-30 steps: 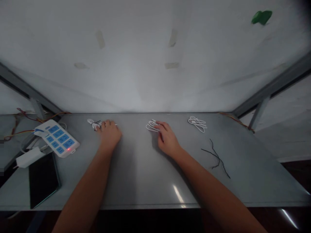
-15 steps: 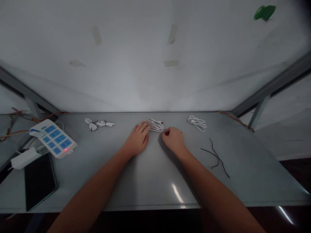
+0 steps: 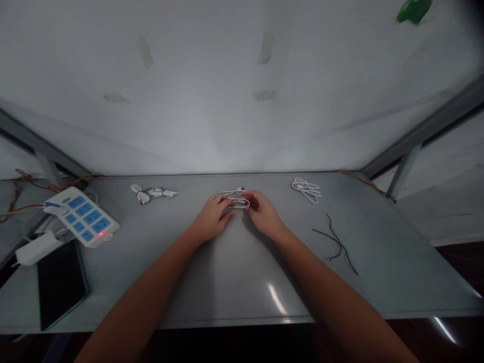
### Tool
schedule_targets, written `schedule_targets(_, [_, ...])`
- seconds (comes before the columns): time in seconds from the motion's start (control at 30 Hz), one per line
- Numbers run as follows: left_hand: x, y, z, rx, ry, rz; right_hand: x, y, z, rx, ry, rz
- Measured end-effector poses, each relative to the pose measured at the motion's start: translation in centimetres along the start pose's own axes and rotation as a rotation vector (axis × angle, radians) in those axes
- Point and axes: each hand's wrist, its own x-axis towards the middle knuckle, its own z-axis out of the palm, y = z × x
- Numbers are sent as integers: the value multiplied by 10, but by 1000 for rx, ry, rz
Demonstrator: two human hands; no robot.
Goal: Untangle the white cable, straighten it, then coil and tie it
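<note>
Both hands (image 3: 237, 216) curl partly closed on a thin white cable (image 3: 236, 200), its loose, narrow loops gathered between their fingertips on the grey bench (image 3: 242, 272). Beyond lie a bent black wire (image 3: 336, 242), a tied white cable (image 3: 153, 192) and a coiled white cable (image 3: 306, 190).

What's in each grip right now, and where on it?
Both are on one thin white looped cable: the left grip at the loops' left side, the right grip at their right end. Whether either actually pinches it cannot be told.
</note>
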Motion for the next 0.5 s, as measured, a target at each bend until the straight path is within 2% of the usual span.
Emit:
schedule_targets(0.1, [0, 1, -1, -164, 10, -67, 6, 2, 0, 134, -16, 66])
schedule_targets(0.2, [-1, -2, -3, -365, 79, -268, 12, 7, 0, 200, 26, 137])
schedule_targets(0.27, [-1, -8, -4, -418, 184, -405, 15, 10, -1, 187, 76, 166])
schedule_targets(0.33, [0, -15, -6, -349, 298, -464, 15, 12, -2, 104, 131, 172])
schedule_targets(0.4, [3, -23, -5, -205, 360, -455, 12, 12, -4, -85, 169, 151])
schedule_targets(0.5, [8, -29, -1, -15, 302, -406, 7, 7, -7, -391, 149, 106])
